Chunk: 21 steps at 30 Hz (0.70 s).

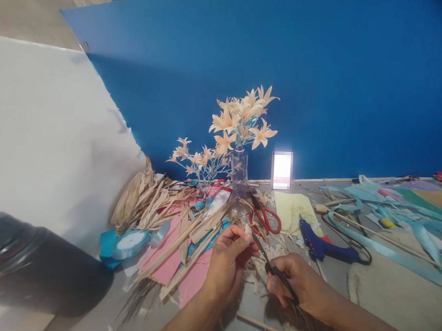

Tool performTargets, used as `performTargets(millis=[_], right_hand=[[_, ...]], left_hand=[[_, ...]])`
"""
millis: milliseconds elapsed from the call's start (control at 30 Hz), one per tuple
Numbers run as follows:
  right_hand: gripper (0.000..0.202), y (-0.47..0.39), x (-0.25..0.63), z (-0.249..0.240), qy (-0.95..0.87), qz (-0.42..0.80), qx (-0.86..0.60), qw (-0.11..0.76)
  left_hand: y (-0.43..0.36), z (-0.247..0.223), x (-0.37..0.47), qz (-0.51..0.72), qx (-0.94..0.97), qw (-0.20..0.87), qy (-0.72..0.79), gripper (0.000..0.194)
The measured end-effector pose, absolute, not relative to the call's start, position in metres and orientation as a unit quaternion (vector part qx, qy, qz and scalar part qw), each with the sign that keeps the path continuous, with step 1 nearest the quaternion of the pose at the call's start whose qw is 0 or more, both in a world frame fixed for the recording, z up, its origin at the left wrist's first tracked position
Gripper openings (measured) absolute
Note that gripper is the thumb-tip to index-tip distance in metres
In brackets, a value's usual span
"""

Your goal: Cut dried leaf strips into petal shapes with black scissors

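Note:
My left hand (pixel 227 263) is closed, pinching a small pale piece of dried husk (pixel 248 230) between thumb and fingers. My right hand (pixel 298 281) grips black-handled scissors (pixel 275 273), their blades pointing up and left beside the left fingertips. Whether the blades touch the husk piece I cannot tell. Beneath both hands lie husk scraps (pixel 252 279). Just beyond them rests a pair of red-handled scissors (pixel 266 221). Long strips of dry husk (pixel 199 228) spread over pink sheets (pixel 165 260) to the left of my left hand.
Husk flowers (pixel 245 113) stand in a clear vase (pixel 238 173), smaller ones (pixel 201 160) beside it. A blue glue gun (pixel 323 243) and yellow paper (pixel 294 212) lie to the right, near light-blue ribbon (pixel 374 250). A ribbon spool (pixel 131 244) and black cylinder (pixel 44 265) are left.

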State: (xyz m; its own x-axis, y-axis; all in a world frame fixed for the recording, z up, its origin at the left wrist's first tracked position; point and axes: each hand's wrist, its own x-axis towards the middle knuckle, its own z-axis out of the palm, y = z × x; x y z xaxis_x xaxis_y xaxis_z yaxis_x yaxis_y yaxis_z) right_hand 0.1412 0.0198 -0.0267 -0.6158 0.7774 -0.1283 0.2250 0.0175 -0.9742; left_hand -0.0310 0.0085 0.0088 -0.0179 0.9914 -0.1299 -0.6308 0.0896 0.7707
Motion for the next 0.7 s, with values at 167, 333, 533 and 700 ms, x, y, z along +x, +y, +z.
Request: performTargets(millis=[167,333,533,700], right_hand=[[0.059,0.02,0.141,-0.029,-0.671,0.596,-0.38,0.224],[0.059,0.021,0.141,-0.028,-0.673,0.591,-0.382,0.227],[0.051,0.024,0.141,-0.002,-0.628,0.594,-0.419,0.279],[0.035,0.026,0.141,0.01,-0.545,0.591,-0.455,0.382]], left_hand=[[0.009,0.007,-0.032,0.622,0.266,0.651,0.343,0.024],[0.009,0.008,-0.032,0.623,0.268,0.649,0.346,0.023],[0.009,0.006,-0.032,0.603,0.275,0.655,0.363,0.026],[0.008,-0.002,-0.027,0.558,0.308,0.673,0.375,0.024]])
